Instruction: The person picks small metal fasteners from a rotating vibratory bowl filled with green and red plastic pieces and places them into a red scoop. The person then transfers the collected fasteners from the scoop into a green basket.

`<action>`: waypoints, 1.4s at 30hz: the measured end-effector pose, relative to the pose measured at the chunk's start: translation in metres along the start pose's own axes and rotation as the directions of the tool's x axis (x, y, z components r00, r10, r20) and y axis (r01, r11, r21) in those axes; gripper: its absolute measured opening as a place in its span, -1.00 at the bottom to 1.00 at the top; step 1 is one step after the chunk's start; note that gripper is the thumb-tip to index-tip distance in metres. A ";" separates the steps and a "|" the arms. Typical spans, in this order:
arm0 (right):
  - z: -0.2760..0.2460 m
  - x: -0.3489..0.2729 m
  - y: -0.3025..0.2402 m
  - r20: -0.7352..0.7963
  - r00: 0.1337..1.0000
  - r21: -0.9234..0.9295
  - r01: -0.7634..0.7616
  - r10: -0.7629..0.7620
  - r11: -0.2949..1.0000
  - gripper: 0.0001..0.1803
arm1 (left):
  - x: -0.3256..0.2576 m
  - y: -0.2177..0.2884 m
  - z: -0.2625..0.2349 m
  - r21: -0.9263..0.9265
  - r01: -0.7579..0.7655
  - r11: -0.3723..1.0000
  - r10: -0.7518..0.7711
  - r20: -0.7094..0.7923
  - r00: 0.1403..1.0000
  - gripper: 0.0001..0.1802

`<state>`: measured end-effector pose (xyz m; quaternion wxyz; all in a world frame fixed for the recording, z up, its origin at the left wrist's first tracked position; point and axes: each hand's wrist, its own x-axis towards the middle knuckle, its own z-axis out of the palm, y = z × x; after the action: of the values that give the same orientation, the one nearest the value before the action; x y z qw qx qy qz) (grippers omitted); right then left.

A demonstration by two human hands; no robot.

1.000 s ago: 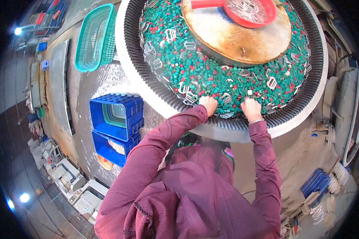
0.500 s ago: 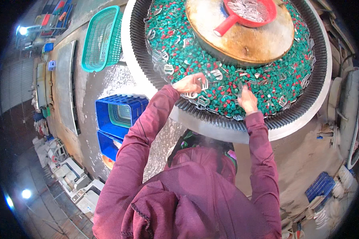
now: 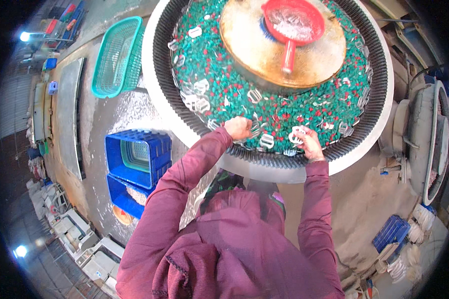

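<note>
Inside a large round vibrating tub [image 3: 354,164], small green and red tumbling stones [image 3: 219,99] lie in a ring with flat pale metal buckles scattered among them. My right hand [image 3: 312,145] pinches a pale slotted buckle [image 3: 297,134] just above the stones near the tub's front wall. Over the stones to its left, my left hand [image 3: 238,128] has its fingers closed round grey buckle-like pieces [image 3: 255,127], partly blurred. Between the hands a loose buckle [image 3: 267,141] rests on the stones. Another buckle [image 3: 254,95] lies farther in, and several are bunched at the left.
A red long-handled sieve [image 3: 287,62] with pale pieces inside sits on the tub's stained round centre cover [image 3: 234,45]. To the left are a green basket [image 3: 96,70] and stacked blue crates [image 3: 162,154]. Another round machine [image 3: 434,144] stands at right, near a blue crate [image 3: 390,231].
My right hand has come up from the stones with a buckle in it. My left hand has shifted slightly down. The sieve's handle has swung from lower left to pointing toward me.
</note>
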<state>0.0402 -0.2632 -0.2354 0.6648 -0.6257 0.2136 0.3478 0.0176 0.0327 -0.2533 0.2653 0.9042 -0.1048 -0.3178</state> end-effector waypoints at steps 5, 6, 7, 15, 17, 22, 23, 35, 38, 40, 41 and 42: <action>0.037 -0.010 -0.067 -0.091 0.957 0.305 0.291 -0.277 0.907 -0.79 | -0.015 0.047 -0.124 -0.218 -0.226 0.949 0.164 -0.268 0.949 -0.78; 0.042 -0.010 -0.091 -0.103 0.931 0.281 0.365 -0.351 0.887 -0.78 | -0.012 0.061 -0.152 -0.387 -0.285 0.877 0.170 -0.305 0.937 -0.79; 0.046 -0.006 -0.118 -0.108 0.901 0.268 0.434 -0.421 0.860 -0.78 | -0.002 0.078 -0.180 -0.367 -0.307 0.878 0.179 -0.342 0.922 -0.79; 0.072 0.065 -0.287 0.015 0.602 -0.015 0.798 -0.798 0.602 -0.64 | 0.152 0.131 -0.305 0.127 -0.198 0.972 0.232 -0.648 0.726 -0.35; 0.079 0.035 -0.282 0.041 0.547 -0.291 0.807 -0.836 0.513 -0.53 | 0.157 0.115 -0.313 0.426 -0.150 0.892 0.449 -0.796 0.406 -0.58; -0.010 -0.005 -0.149 -0.014 0.963 -0.672 0.191 -0.271 0.716 -0.58 | 0.063 0.070 -0.201 0.509 -0.085 0.856 0.261 -0.284 0.923 -0.59; -0.015 0.002 -0.111 0.015 1.000 -0.749 0.029 -0.026 0.662 -0.53 | 0.037 0.056 -0.168 0.445 -0.018 0.896 0.139 -0.242 0.960 -0.55; 0.040 0.040 0.003 0.023 0.984 -0.999 0.030 -0.179 0.038 -0.39 | 0.015 -0.019 0.019 0.151 0.024 0.988 0.005 -0.185 0.983 -0.72; 0.025 0.030 0.004 0.215 0.958 -0.919 0.264 -0.190 0.292 -0.33 | 0.006 -0.021 -0.034 -0.151 0.086 0.985 -0.096 -0.057 0.994 -0.69; 0.029 0.028 -0.002 0.224 0.970 -0.467 0.193 -0.096 0.863 -0.43 | -0.010 -0.026 -0.052 -0.873 0.189 0.449 -0.096 0.163 0.982 -0.72; 0.033 0.020 -0.009 0.264 0.961 -0.275 0.160 -0.086 0.948 -0.46 | -0.020 -0.022 -0.060 -0.958 0.163 0.234 -0.042 0.157 0.987 -0.70; 0.038 0.012 -0.014 0.301 0.950 -0.072 0.111 -0.084 0.991 -0.50 | -0.033 -0.013 -0.074 -0.990 0.138 0.008 0.014 0.138 0.990 -0.68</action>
<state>0.0529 -0.2227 -0.2295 0.6776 -0.6047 0.0648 0.4136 0.0387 0.0859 -0.1940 0.8038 0.4410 0.1744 -0.3592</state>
